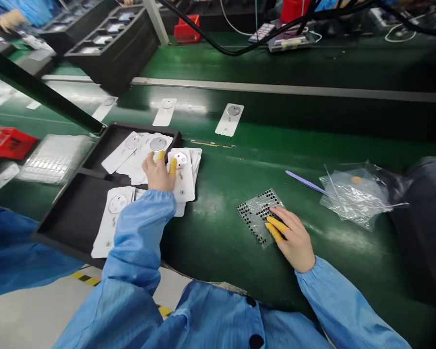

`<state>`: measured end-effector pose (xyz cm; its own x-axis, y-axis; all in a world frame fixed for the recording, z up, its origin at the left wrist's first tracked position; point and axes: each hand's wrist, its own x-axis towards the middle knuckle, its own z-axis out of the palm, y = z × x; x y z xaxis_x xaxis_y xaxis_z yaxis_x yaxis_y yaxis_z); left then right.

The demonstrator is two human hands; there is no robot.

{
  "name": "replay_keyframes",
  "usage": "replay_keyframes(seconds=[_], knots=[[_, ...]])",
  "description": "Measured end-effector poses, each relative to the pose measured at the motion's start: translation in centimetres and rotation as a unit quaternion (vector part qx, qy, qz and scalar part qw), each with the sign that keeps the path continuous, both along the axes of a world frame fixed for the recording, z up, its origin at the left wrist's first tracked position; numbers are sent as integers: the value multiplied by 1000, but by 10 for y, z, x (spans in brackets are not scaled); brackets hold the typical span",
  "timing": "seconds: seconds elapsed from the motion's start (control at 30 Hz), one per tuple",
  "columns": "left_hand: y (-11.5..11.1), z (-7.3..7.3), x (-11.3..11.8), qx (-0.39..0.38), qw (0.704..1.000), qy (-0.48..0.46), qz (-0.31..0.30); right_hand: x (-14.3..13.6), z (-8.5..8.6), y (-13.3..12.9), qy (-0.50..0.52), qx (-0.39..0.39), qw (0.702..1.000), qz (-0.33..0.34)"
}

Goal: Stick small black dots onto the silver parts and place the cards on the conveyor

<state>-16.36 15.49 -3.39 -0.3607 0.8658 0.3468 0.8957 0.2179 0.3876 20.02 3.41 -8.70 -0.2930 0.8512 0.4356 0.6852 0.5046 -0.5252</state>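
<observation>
My left hand [160, 173], with yellow covers on two fingertips, is spread over white cards with round silver parts [134, 157] in the black tray [80, 194]. Its fingers are apart, and one covered fingertip reaches the neighbouring stack of white cards [185, 182] beside the tray. To the right, my right hand [292, 237] rests with its fingertips on a clear sheet of small black dots [254, 215]. Two of its fingertips wear yellow covers too, and nothing shows gripped in it. More white cards [109, 223] lie in the tray's front compartment.
Purple tweezers [305, 182] and clear plastic bags [359, 194] lie at right, near a dark bulky object [428, 218]. Single cards [229, 119] lie on the green surface beyond. Left are clear trays [56, 157], a red bin [12, 143] and a person's blue sleeve [25, 252].
</observation>
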Motion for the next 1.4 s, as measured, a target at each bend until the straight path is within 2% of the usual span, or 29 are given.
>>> replay_keyframes(seconds=[0.1,0.13,0.2,0.23,0.3,0.33,0.37,0.5,0.63,0.73,0.8,0.87,0.97,1.07,1.1,1.17,1.23,1.3,1.37,1.4], knots=[[-49,14,34,17,991,-113,-62,-3,-1,-1,54,-9,998,-3],[-69,16,52,-19,975,-194,-106,-6,3,-2,81,-15,997,-8],[-104,12,93,-106,940,-270,-180,-10,12,-2,129,-28,991,-19],[-118,8,113,-164,887,-384,-197,-12,17,-2,145,-36,989,-20],[-135,-3,147,-198,802,-534,-180,-14,24,-3,153,-48,987,-6],[-139,-7,159,-203,768,-584,-165,-15,27,-4,148,-51,988,1],[-140,-10,167,-198,750,-613,-150,-15,28,-5,138,-52,989,4],[-133,-9,174,-192,717,-658,-125,-15,33,-7,101,-21,994,22],[-130,-6,168,-226,677,-687,-138,-18,39,-3,63,0,988,140],[-131,-10,163,-245,659,-696,-146,-19,42,2,50,8,984,172],[-134,-15,162,-258,657,-689,-162,-19,40,3,44,14,983,175],[-136,-20,161,-264,678,-661,-186,-19,35,3,42,16,983,178],[-136,-25,161,-242,752,-571,-224,-21,22,1,50,4,983,177],[-133,-26,164,-230,828,-426,-284,-26,9,0,64,20,986,150],[-132,-25,164,-227,842,-382,-305,-27,6,0,71,25,987,139],[-132,-24,164,-223,851,-330,-342,-28,1,1,89,28,989,112],[-130,-17,157,-230,849,-303,-368,-29,-2,2,111,26,990,79],[-121,0,142,-270,839,-263,-391,-28,-4,4,120,25,991,60],[-97,24,125,-330,837,-195,-389,-28,-3,4,107,23,991,73],[-76,36,119,-351,860,-148,-340,-28,-2,3,97,22,991,89]])
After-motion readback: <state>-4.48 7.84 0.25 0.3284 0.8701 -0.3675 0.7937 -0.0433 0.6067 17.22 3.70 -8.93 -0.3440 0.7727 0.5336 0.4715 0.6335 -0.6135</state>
